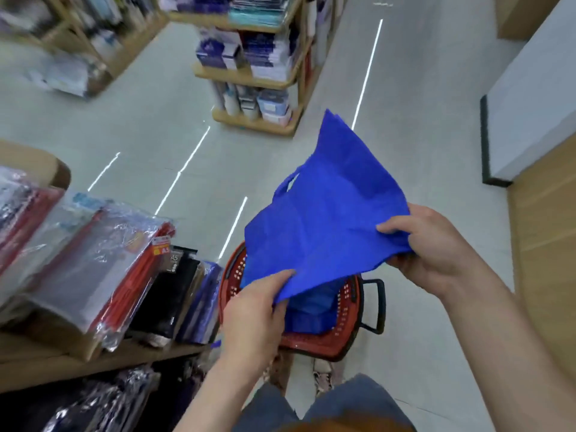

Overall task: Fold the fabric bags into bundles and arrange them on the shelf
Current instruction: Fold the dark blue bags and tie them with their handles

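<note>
Shelf (131, 360) on the left: the top board carries leaning plastic-wrapped packs (93, 263) in clear, red, black and blue. They overlap, so no count. There is a narrow free strip along the shelf's front edge.

Left hand (252, 316) pinches the near-left corner of the blue fabric bag (327, 219), thumb on top. One bag is in the air, held unfolded over the basket and sloping up and away. The long axis looks to run from the near edge to the far tip, which points up and away. The handle cut-out (292, 179) sits on the left edge, facing left. The fabric is creased, so the axis is approximate.

One red basket (318, 346) stands on the floor (420, 307) below the bag, its left rim just beside the shelf's right end. It holds more blue bags (311, 316), count unreadable. Its black handle (377, 307) sticks out to the right.

Right hand (436, 247) grips the bag's near-right edge, fingers curled round the bunched fabric. The hands are well apart.

There is bare floor ahead and to the right of the basket. One far shelf unit (255, 73) stands well beyond.
</note>
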### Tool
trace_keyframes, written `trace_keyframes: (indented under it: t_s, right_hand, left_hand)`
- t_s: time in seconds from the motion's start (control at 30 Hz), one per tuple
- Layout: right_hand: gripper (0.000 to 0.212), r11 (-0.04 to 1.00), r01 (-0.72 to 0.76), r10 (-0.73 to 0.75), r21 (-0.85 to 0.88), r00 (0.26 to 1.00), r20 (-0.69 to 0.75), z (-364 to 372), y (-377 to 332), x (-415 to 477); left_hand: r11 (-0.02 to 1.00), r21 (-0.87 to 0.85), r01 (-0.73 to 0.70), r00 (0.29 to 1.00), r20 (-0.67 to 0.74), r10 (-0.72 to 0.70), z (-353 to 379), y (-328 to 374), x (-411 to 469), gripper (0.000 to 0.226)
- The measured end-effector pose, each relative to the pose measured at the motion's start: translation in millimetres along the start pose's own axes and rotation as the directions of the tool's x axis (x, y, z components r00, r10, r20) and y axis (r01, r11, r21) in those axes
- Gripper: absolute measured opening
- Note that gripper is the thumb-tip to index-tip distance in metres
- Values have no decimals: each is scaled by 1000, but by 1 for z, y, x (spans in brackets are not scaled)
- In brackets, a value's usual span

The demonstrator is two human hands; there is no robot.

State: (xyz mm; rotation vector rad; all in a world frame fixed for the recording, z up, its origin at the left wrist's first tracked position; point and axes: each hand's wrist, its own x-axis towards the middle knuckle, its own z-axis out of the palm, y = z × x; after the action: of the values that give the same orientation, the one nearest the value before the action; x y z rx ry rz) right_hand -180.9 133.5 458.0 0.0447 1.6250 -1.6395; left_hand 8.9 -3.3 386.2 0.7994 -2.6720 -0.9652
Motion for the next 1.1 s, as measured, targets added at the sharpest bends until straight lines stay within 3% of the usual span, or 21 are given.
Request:
trace_keyframes:
  t_s: [0.07,0.13,0.2,0.27,0.33,0.4,0.43,0.53,0.63,0.7,0.77,0.83,0.9,0.97,1.0,1.03,1.1]
  right_hand:
    - [21,995,44,-48,-95,998,-41,-8,1,-8]
    - [49,963,178,-189,-200,981,-36,-15,0,-18]
    - [75,877,359,-295,-320,927,232,-14,-8,-30]
    - [78,745,447,-142,-495,832,537,1,-13,-40]
    - [62,629,524,-69,-574,773,631,25,-11,-46]
    - [19,645,571,-191,-508,764,617,53,-4,-50]
    - [7,678,570,-225,-465,763,607,68,1,-57]
    - [21,681,599,-264,-421,737,622,104,20,-73]
    - [24,711,611,-280,-348,700,657,139,39,-96]
    - [24,755,590,-273,-286,680,681,161,58,-115]
    - [21,801,549,-239,-238,658,714,183,82,-140]
    - [21,855,473,-186,-214,664,725,202,110,-164]
    - [26,899,388,-130,-204,680,722,218,137,-184]
    - [29,910,346,-78,-229,685,724,234,162,-204]
    - [29,903,349,-63,-250,684,726,241,172,-214]
    - [29,893,359,-51,-273,682,730,249,180,-226]
    - [30,872,385,-40,-302,672,740,266,196,-247]
  left_hand:
    - [993,32,117,987,-118,-112,-19,0,-15,39]
    - [984,170,56,993,-114,-37,-44,7,-29,35]
    - [972,231,52,994,-108,-27,-74,17,-44,33]
    - [960,269,82,989,-141,-45,-102,20,-59,33]
    - [949,278,146,978,-184,-97,-126,19,-81,29]
    - [950,203,235,950,-253,-181,-146,16,-109,13]
    - [949,140,284,931,-278,-237,-156,13,-126,8]
    - [887,31,461,862,-251,-440,-187,-1,-188,22]
    - [801,-49,597,773,-230,-591,-208,-22,-264,21]
    - [743,-308,594,705,-246,-666,-207,-38,-321,24]
    - [636,-619,461,624,-284,-728,-196,-55,-381,29]
    - [496,-822,281,531,-298,-794,-178,-69,-436,51]
    - [394,-911,125,399,-317,-860,-159,-78,-475,48]
    - [410,-906,102,173,-390,-905,-146,-87,-509,16]
    - [431,-892,135,50,-429,-902,-143,-90,-525,14]
    - [451,-882,139,-21,-458,-889,-143,-90,-543,17]
    - [453,-888,83,-36,-457,-889,-142,-89,-581,21]
